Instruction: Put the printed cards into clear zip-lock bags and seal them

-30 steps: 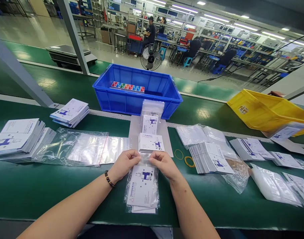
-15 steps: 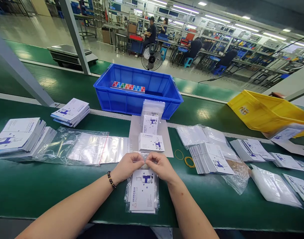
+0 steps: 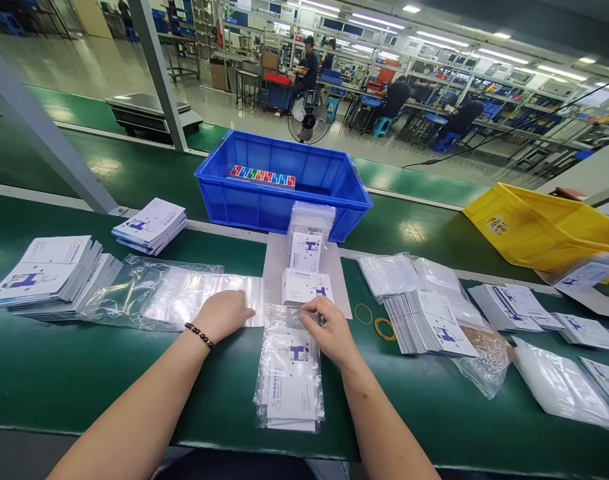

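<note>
A clear zip-lock bag [image 3: 289, 333] with a white printed booklet [image 3: 292, 393] inside lies in front of me, on top of other bagged booklets. At the bag's top right edge, the thumb and forefinger of my right hand [image 3: 332, 333] come close together on the plastic. My left hand [image 3: 222, 317], with a beaded bracelet, rests over a stack of clear zip-lock bags [image 3: 257, 300]. Its thumb points right, and its other fingers are curled and mostly hidden. Just beyond the bagged booklet, a small stack of booklets [image 3: 307, 287] sits on a grey board [image 3: 342, 293].
A blue bin [image 3: 284, 200] stands behind the board and a yellow bin [image 3: 539, 230] tilts at the right. Booklet stacks lie left [image 3: 44, 273] and right [image 3: 429, 327], with rubber bands [image 3: 384, 329] and bags between. People sit at benches in the background.
My left hand has let go of the bag's top edge and moved left onto the stack of clear bags. My right hand stays at the bag's top, slightly further right.
</note>
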Available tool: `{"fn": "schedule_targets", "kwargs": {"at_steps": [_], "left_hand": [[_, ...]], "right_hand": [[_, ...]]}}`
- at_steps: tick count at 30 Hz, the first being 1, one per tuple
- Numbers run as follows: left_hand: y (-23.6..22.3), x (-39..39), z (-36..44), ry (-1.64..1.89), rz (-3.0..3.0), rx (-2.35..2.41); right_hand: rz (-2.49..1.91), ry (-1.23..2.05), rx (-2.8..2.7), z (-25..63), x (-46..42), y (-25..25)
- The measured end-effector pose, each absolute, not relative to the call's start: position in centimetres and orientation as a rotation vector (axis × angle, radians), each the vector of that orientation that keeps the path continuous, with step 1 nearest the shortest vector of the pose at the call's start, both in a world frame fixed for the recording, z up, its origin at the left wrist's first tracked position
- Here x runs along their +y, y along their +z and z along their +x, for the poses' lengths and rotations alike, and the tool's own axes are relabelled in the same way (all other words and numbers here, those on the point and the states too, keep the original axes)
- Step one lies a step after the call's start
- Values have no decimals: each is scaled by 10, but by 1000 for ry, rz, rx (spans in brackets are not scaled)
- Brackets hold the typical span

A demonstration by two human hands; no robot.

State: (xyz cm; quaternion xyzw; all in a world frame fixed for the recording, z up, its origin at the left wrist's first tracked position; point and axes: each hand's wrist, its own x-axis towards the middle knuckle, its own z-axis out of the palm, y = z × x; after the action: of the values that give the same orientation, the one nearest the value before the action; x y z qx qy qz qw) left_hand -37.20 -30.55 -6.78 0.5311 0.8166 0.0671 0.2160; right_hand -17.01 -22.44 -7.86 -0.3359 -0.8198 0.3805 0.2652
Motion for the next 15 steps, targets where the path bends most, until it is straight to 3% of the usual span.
{"fn": "schedule_targets", "kwargs": {"at_steps": [3, 8, 11, 15], "left_hand": [[-73, -305, -379, 129, 1504, 2255], [-64, -306, -371, 639, 1428, 1964], [-62, -308, -352, 767, 1402, 1741], [-71, -308, -328, 827, 1422, 1668]], "right_hand": [[-904, 1004, -2182, -172, -226, -80], [-877, 1147, -2099, -179, -234, -82], [-905, 1339, -2102, -185, -242, -88], [-912, 929, -2308, -188, -249, -95]]}}
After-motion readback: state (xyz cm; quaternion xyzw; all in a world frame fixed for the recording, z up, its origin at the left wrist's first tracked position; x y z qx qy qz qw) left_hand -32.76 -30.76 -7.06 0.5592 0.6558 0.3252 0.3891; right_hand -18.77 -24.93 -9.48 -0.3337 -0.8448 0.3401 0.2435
